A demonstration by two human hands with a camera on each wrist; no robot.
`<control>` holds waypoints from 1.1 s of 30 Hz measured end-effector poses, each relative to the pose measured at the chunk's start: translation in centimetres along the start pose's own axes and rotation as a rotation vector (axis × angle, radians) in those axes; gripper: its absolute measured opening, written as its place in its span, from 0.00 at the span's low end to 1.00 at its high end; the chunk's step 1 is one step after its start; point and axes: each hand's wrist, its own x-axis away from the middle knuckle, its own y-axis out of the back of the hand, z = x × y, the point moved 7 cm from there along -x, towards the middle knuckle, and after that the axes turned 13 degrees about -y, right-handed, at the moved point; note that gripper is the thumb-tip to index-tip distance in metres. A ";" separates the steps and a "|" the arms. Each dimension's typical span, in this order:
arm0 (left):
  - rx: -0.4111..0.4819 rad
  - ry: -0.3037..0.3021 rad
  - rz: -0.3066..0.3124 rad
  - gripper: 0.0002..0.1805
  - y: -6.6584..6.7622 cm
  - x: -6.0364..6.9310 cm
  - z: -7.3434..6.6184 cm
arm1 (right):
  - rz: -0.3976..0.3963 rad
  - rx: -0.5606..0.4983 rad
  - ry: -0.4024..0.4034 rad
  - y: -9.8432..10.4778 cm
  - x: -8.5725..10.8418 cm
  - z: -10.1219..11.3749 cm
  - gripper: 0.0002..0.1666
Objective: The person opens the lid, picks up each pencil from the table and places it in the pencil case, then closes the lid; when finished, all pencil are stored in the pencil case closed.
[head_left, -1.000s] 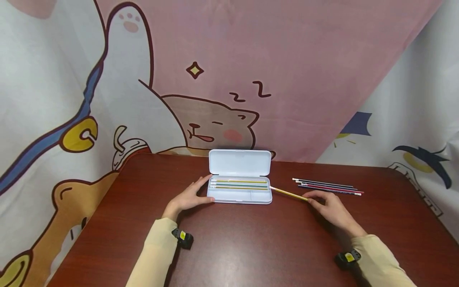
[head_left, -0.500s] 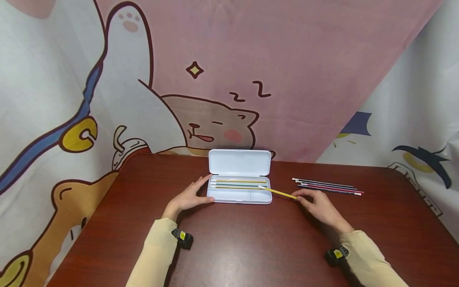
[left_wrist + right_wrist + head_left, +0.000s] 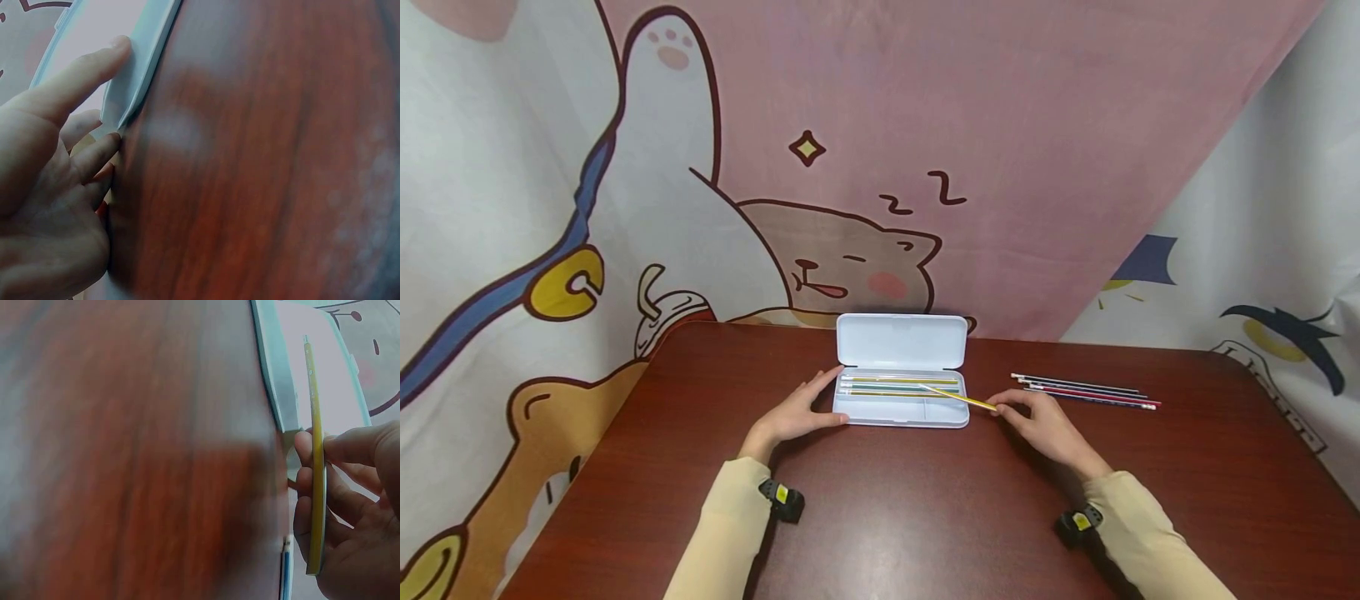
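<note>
A white pencil case (image 3: pixel 880 422) stands on the table with its lid (image 3: pixel 901 340) up. Several pencils (image 3: pixel 895 394) lie side by side in its long rear compartment. My left hand (image 3: pixel 790 418) touches the case's left end, thumb and fingers spread and mostly straight; in the left wrist view the thumb (image 3: pixel 94 72) lies over the case's edge. My right hand (image 3: pixel 1043 429) pinches a yellow pencil (image 3: pixel 973 402) near one end, just right of the case. The pencil's other end reaches over the compartments, slightly tilted. The right wrist view shows fingers and thumb on the yellow pencil (image 3: pixel 317 419).
Several dark and red pencils (image 3: pixel 1090 393) lie loosely together on the brown table (image 3: pixel 910 517), to the right of the case. A cartoon-printed cloth (image 3: pixel 1000 167) hangs behind the table. Two small front compartments of the case are divided by a thin wall.
My right hand has moved left, carrying the yellow pencil from outside the case's right edge to over its inside. My left hand and the case have stayed in place.
</note>
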 end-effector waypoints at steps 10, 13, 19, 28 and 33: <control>0.000 0.000 0.000 0.47 0.0 0.0 -0.1 | 0.060 -0.029 0.021 -1.3 -1.5 1.4 0.09; 0.005 0.009 0.002 0.47 -0.1 0.0 0.0 | 0.068 -0.018 0.025 -1.7 -2.0 1.9 0.09; -0.003 0.008 -0.002 0.47 0.1 0.0 -0.1 | 0.061 -0.012 0.023 -2.2 -3.1 3.1 0.10; -0.002 0.014 0.000 0.47 0.0 0.0 0.0 | 0.084 -0.026 0.045 -3.4 -4.0 4.9 0.10; -0.003 0.015 -0.002 0.47 0.0 0.0 0.0 | 0.107 -0.002 0.085 -4.6 -4.7 6.0 0.09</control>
